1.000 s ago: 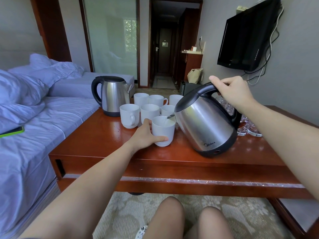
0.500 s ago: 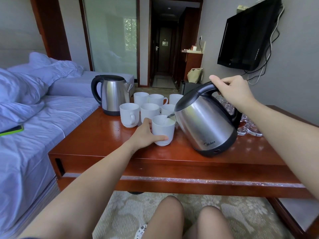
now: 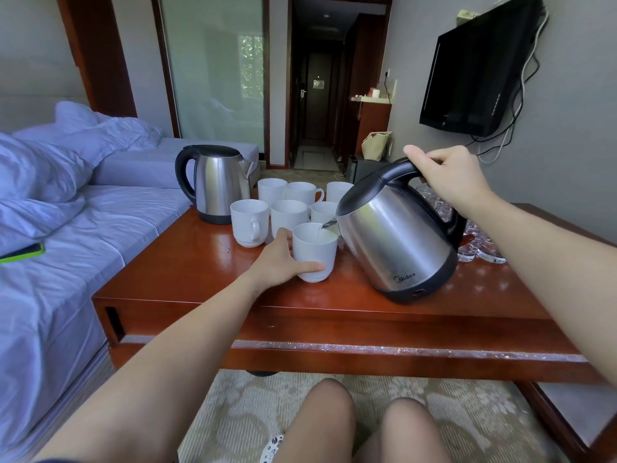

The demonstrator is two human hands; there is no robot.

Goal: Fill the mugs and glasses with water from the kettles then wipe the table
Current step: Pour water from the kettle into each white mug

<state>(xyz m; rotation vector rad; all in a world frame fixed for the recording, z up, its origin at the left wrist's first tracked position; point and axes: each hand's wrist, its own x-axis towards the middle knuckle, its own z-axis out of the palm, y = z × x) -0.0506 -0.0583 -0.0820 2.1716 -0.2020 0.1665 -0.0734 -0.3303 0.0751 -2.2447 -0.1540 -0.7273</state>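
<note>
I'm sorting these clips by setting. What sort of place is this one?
Most likely a hotel room: a made-up bed beside a low wooden table, a wall-mounted television, and a narrow entry corridor ending at a door with a lock.

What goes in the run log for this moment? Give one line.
step: pouring | right hand: tilts kettle | left hand: steadies front mug | water entering mug | second kettle: standing | glasses: untouched

White mugs (image 3: 287, 208) on glossy red-brown table (image 3: 187, 269); both kettles silver steel with black handle, lid, base: tilted kettle (image 3: 397, 242), upright kettle (image 3: 215, 182). Bed sheets (image 3: 66, 228) pale lavender-blue, phone (image 3: 23, 252) green-edged, carpet (image 3: 247, 409) beige floral, TV (image 3: 474, 71) black.
</note>
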